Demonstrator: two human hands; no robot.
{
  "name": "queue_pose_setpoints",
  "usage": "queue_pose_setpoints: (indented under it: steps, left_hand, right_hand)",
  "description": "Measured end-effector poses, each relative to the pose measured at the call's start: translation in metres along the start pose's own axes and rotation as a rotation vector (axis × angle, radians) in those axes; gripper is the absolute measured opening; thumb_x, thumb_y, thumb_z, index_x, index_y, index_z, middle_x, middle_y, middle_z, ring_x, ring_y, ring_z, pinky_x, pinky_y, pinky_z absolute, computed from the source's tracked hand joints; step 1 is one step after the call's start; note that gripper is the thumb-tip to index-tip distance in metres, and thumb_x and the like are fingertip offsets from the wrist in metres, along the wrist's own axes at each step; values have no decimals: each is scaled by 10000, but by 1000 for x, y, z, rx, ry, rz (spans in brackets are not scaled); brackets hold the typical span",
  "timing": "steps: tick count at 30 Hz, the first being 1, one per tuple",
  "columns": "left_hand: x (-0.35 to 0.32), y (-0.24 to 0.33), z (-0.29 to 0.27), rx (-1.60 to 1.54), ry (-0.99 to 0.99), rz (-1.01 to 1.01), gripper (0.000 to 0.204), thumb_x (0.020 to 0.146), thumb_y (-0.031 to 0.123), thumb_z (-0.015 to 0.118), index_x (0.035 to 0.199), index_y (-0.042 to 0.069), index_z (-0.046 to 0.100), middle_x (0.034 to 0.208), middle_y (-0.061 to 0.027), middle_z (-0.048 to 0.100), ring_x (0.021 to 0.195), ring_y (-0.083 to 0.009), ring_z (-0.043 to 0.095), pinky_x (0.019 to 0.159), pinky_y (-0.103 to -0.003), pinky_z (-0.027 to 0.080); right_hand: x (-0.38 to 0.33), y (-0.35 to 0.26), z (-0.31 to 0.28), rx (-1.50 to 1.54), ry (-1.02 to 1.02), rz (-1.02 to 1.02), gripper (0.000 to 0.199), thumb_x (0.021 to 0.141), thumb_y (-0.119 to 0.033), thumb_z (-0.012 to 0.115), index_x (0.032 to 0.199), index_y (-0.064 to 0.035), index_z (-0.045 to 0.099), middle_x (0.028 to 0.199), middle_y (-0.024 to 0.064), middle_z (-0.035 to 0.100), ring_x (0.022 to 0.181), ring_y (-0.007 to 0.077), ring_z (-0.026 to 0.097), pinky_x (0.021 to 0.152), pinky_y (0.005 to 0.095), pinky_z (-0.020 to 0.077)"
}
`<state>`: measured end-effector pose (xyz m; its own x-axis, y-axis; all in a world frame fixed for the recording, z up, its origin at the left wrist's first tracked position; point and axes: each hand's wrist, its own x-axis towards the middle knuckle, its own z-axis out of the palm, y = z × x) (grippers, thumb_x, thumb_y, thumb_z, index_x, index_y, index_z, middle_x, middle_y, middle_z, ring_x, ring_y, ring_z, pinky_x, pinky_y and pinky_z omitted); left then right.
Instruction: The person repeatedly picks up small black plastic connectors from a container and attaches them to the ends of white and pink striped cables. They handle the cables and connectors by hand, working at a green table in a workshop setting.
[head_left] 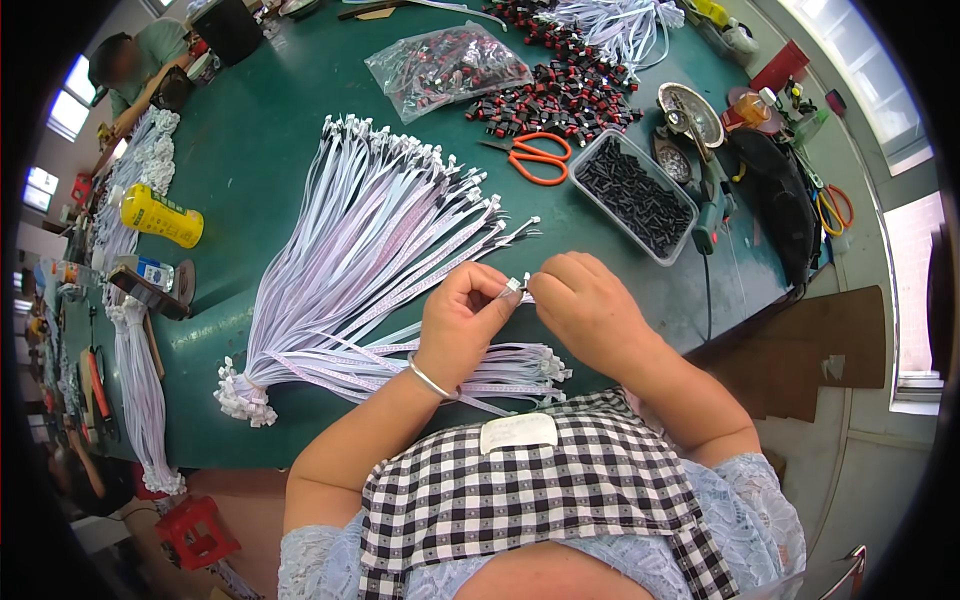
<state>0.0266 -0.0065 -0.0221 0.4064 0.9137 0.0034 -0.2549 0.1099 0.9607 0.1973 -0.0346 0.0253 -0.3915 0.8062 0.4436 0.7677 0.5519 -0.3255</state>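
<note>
My left hand (462, 312) pinches a small white connector (514, 285) between thumb and fingertips. Just beside it my right hand (588, 308) is closed in a pinch at the same spot; what lies inside its fingers is mostly hidden. Left of and beneath my hands spreads a fanned bundle of white flat cables (345, 225), with white connectors at its ends and dark wire tips along its right side. Some cables (500, 372) run under my left wrist towards the right. Beyond my hands sits a clear plastic tub (655, 255) of small black sleeves (636, 195).
Orange-handled scissors (540, 158) lie near a heap of red-and-black parts (560, 95) and a clear bag (445, 70) of them. A green-handled tool (710, 215) with a cord rests at right. At left stand a yellow bottle (162, 215) and a phone (148, 290). Another person (140, 70) sits far left.
</note>
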Motion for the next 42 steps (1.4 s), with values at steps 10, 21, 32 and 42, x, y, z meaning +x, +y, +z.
queue_pose_setpoints:
  steps: [10,21,32,42]
  left_hand:
    - [3,1,-4,-334,5,-168,120,842,-5,620,849,51,514,917,-80,600,787,-138,590,728,-280,483]
    - [3,0,-5,-366,-22,-185,125,831,-22,612,846,54,513,901,-82,594,789,-143,582,733,-285,475]
    - [3,0,-5,-366,-33,-181,127,831,-31,606,838,53,511,896,-76,585,790,-141,574,727,-279,473]
    - [3,-2,-4,-252,-33,-114,132,828,-53,598,853,45,513,899,-64,572,786,-109,548,720,-240,456]
  right_hand:
    - [-2,4,0,409,99,310,91,801,-15,628,891,-26,638,861,109,628,795,277,627,684,342,502]
    - [0,2,-2,371,30,288,111,804,-23,627,915,-28,638,886,110,628,815,282,628,697,345,503]
    - [1,2,-1,368,26,293,100,803,-34,625,901,-28,642,861,110,629,791,279,626,679,347,501]
    - [3,-5,8,575,-5,487,86,820,-43,628,896,-14,657,852,87,631,770,207,629,667,304,491]
